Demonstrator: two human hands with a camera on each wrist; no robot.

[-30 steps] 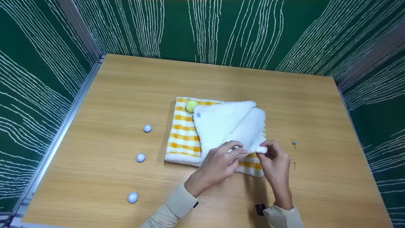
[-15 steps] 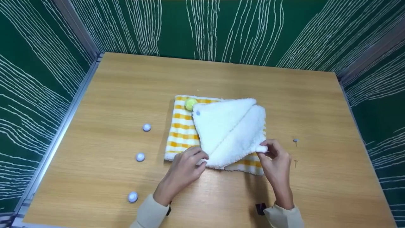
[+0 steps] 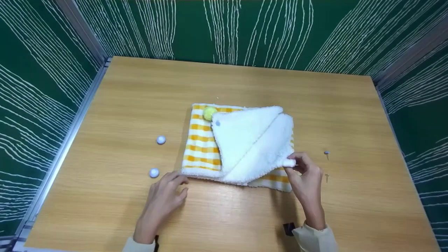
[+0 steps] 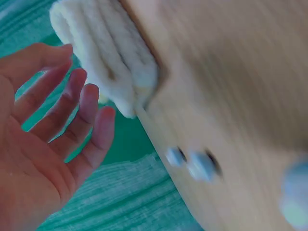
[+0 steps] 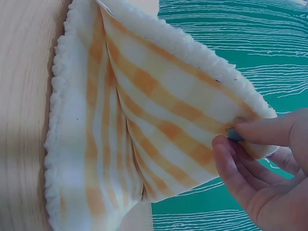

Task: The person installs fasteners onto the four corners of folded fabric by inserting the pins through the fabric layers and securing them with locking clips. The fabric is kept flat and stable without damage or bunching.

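A folded blanket (image 3: 201,143), yellow-and-white checked outside with white fleece inside, lies mid-table in the head view. Its front right corner is lifted by my right hand (image 3: 306,178). Thumb and fingers pinch that corner together with a small grey-blue thing (image 5: 235,134), whose kind is mostly hidden by the fingertips. Beside the blanket's front left corner hovers my left hand (image 3: 161,199), fingers loosely bent, holding nothing. A small blue dot (image 3: 217,123) shows on the fleece flap, next to a yellow-green fuzzy ball (image 3: 209,113).
Left of the blanket sit pale-blue round pieces (image 3: 161,140); another such piece (image 4: 296,197) appears at the left wrist view's right edge. Two small pins stand or lie at the right, one blue-headed (image 3: 327,153), one thin (image 3: 327,177). Green walls with white lines border the wooden table (image 3: 238,224).
My left hand has left the front edge of the blanket, sliding left and toward me, and now covers one pale-blue piece. The flap's fleece lies smoother. My right hand keeps its pinch in place.
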